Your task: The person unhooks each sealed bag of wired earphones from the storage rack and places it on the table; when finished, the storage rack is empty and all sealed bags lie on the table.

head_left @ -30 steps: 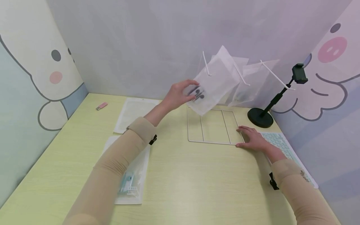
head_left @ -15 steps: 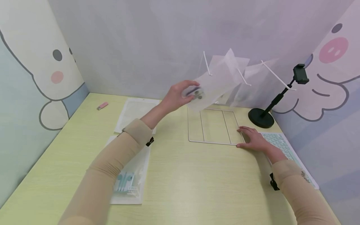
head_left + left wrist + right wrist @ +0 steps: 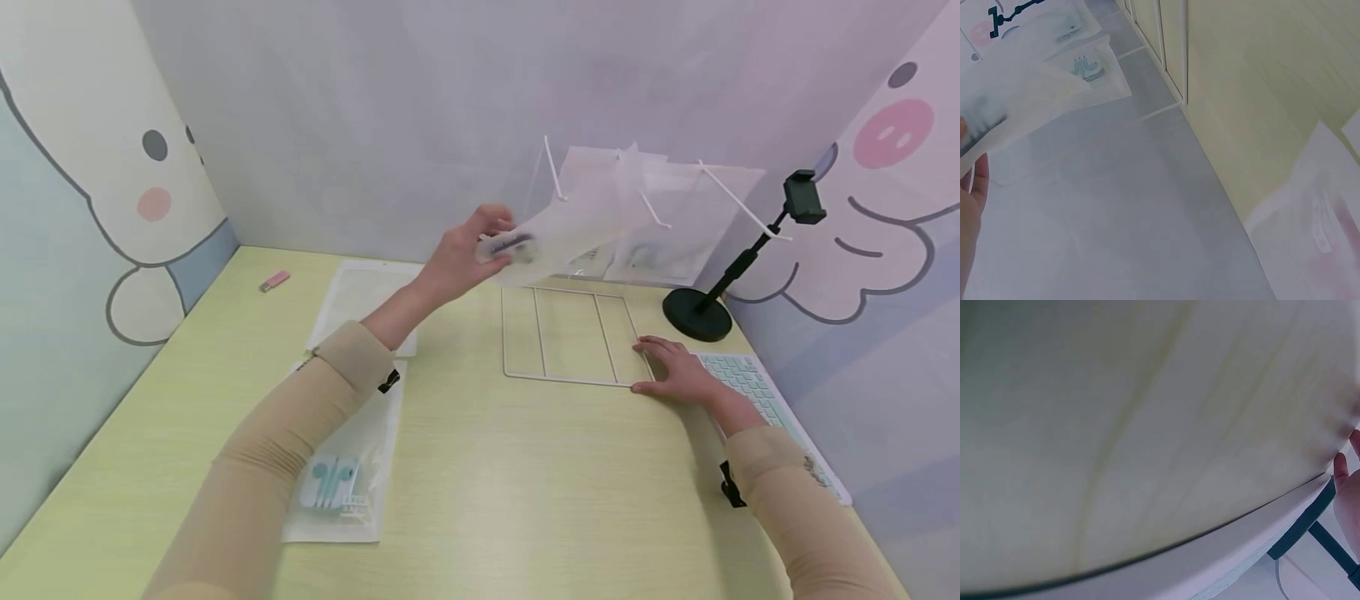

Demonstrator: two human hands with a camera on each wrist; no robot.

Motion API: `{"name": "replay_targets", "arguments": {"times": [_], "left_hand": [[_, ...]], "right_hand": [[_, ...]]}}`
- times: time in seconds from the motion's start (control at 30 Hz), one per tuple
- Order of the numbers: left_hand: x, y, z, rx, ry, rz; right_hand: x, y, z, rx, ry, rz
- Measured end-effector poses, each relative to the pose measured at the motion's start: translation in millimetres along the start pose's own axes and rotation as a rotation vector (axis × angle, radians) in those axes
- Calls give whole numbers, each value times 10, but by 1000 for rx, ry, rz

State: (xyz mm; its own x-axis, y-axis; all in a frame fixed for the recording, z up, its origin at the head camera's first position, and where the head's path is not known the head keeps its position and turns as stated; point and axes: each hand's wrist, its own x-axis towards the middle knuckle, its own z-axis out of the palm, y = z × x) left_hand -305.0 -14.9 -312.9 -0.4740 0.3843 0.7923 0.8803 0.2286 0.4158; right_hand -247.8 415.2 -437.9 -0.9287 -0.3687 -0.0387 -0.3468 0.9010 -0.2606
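My left hand (image 3: pixel 468 254) pinches the lower end of a translucent white bag (image 3: pixel 573 229) with a dark item inside. The bag's far end overlaps the middle hook (image 3: pixel 655 210) of a white wire display rack (image 3: pixel 562 380). In the left wrist view the left hand (image 3: pixel 974 194) shows at the edge, fingers on the bag (image 3: pixel 1029 94). More bags (image 3: pixel 693 217) hang at the rack's other hooks, against the back wall. My right hand (image 3: pixel 675 368) grips the right end of the rack's base frame on the table; in the right wrist view only its fingers (image 3: pixel 1342 472) show.
Two flat white bags lie at left: a rear one (image 3: pixel 360 292) and a front one (image 3: pixel 375 483) with light-blue earphones (image 3: pixel 330 482) inside. A pink USB stick (image 3: pixel 274 281) lies farther left. A black phone stand (image 3: pixel 697 315) and a keyboard (image 3: pixel 738 375) are at right.
My left hand has moved slightly left, and the bag it holds has tilted flatter, its far end shifting right towards the middle hook. The right hand has stayed on the rack.
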Motion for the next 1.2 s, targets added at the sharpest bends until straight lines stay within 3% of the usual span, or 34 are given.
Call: {"name": "replay_targets", "arguments": {"times": [0.4, 0.8, 1.2], "left_hand": [[9, 37, -83, -23, 78, 163], [3, 148, -177, -55, 147, 176], [20, 247, -284, -60, 187, 250]], "right_hand": [[0, 15, 7, 2, 8, -15], [10, 30, -5, -4, -14, -3], [25, 72, 22, -7, -15, 12]]}}
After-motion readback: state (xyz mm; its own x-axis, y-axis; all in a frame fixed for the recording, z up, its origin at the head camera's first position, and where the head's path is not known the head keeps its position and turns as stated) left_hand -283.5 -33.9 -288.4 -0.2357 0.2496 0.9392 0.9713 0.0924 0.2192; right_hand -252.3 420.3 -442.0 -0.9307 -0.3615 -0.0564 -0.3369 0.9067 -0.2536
